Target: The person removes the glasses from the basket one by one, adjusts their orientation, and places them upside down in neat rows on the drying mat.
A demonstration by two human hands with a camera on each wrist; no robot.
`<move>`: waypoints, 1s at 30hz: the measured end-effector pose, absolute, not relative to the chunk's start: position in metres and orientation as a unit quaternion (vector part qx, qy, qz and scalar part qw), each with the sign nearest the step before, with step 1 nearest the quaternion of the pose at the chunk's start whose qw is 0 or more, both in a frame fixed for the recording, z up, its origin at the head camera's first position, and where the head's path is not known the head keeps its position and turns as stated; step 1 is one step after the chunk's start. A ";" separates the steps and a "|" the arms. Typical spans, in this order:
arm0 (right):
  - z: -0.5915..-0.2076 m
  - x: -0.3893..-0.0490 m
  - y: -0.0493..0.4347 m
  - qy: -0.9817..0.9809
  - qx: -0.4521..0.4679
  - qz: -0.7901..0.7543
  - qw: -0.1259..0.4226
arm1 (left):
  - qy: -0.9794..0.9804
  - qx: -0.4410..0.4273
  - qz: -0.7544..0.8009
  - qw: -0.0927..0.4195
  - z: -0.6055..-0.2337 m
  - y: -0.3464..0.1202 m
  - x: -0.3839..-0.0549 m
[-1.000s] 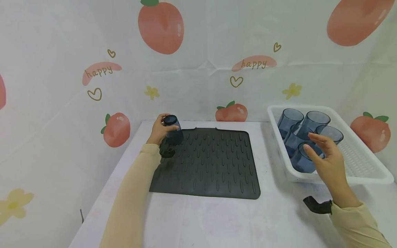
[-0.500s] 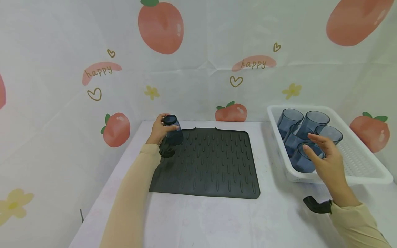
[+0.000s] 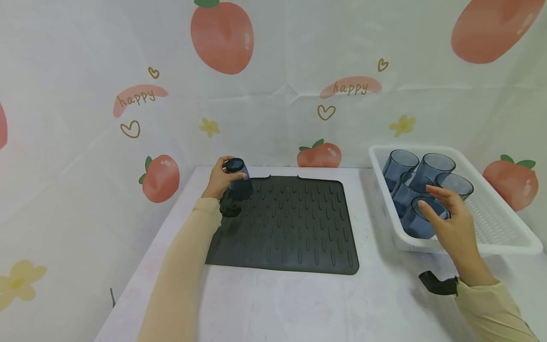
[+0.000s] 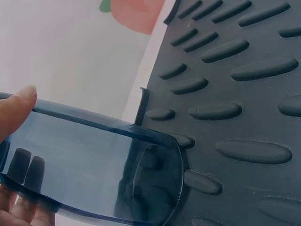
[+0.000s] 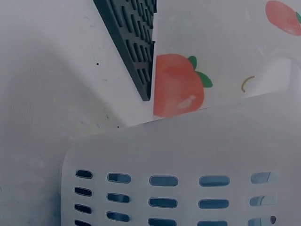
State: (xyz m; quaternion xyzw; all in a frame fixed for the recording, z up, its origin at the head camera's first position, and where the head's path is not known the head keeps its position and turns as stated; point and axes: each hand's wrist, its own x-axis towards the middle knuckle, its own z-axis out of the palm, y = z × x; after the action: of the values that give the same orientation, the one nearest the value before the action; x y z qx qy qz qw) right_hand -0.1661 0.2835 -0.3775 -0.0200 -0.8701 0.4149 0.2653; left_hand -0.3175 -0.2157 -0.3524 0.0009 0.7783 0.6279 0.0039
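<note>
At the back left corner of the black ribbed mat [image 3: 299, 228], my left hand [image 3: 219, 181] grips a blue tinted glass [image 3: 240, 187] near its raised base. The glass is mouth down, its rim at the mat. In the left wrist view, the thumb [image 4: 19, 107] lies along one side of the glass [image 4: 89, 155] and fingertips [image 4: 28, 212] along the other. On the right, my right hand [image 3: 457, 228] is over the nearest glass [image 3: 416, 223] in the white basket [image 3: 508, 248], fingers loosely bent, thumb overlapping its rim. The right wrist view shows no fingers.
Several more blue glasses [image 3: 397, 168] stand mouth up in the basket's left part. White table surface [image 3: 316, 308] lies in front of the mat and between mat and basket. A fruit-printed white backdrop [image 3: 265, 114] rises behind the table.
</note>
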 end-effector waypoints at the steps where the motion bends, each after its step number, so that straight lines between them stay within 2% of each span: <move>1: -0.378 -0.166 0.284 -0.871 -0.021 0.414 0.264 | 0.778 0.002 0.628 0.004 -0.353 -0.216 -0.318; 17: -0.377 -0.169 0.291 -0.892 -0.027 0.404 0.200 | 0.778 -0.005 0.629 0.007 -0.354 -0.216 -0.320; 30: -0.375 -0.171 0.292 -0.907 -0.020 0.383 0.177 | 0.778 -0.004 0.628 0.010 -0.351 -0.215 -0.318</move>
State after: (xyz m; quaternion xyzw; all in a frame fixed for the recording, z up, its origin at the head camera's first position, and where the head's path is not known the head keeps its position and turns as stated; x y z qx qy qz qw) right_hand -0.1709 0.2923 -0.3752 -0.0195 -0.9066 0.3827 0.1768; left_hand -0.3178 -0.2153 -0.3512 -0.0037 0.7779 0.6283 0.0097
